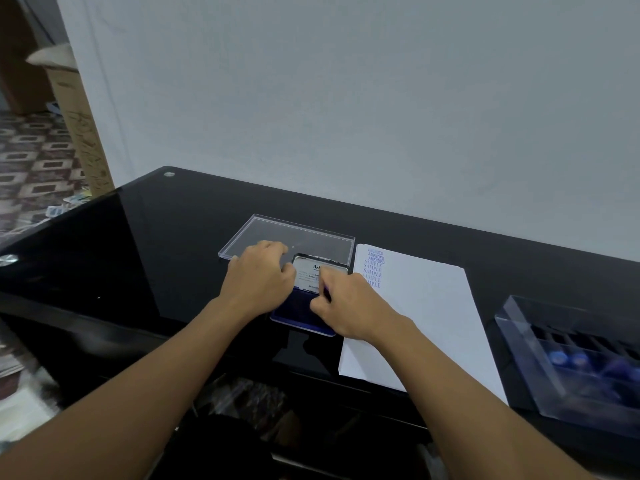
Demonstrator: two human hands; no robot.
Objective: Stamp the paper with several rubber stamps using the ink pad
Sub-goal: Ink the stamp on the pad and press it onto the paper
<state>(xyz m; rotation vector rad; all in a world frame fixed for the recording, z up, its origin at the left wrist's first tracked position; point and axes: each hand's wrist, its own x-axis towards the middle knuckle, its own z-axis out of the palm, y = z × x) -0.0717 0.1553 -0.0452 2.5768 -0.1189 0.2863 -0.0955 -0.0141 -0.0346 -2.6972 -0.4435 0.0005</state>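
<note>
Black desk [173,237] under everything. Paper [422,306] touches right of ink pad [294,317], long axis running away from me, blue AMENDED and SAMPLE prints at its far left corner. Stamp box [519,341] well right of ink pad, blurred, cut by frame edge. Clear lid [311,233] just behind ink pad. Ink pad open, its cover tilted up at far edge, label facing me; long axis unclear, hands cover it. My left hand [258,278] grips cover's left edge. My right hand [349,306] pinches small purple stamp [326,289] over the ink, mostly hidden.

Likely a home workspace: glossy black desk [173,237] against a plain wall [346,98], patterned tile floor [34,161], cardboard box [69,109].
</note>
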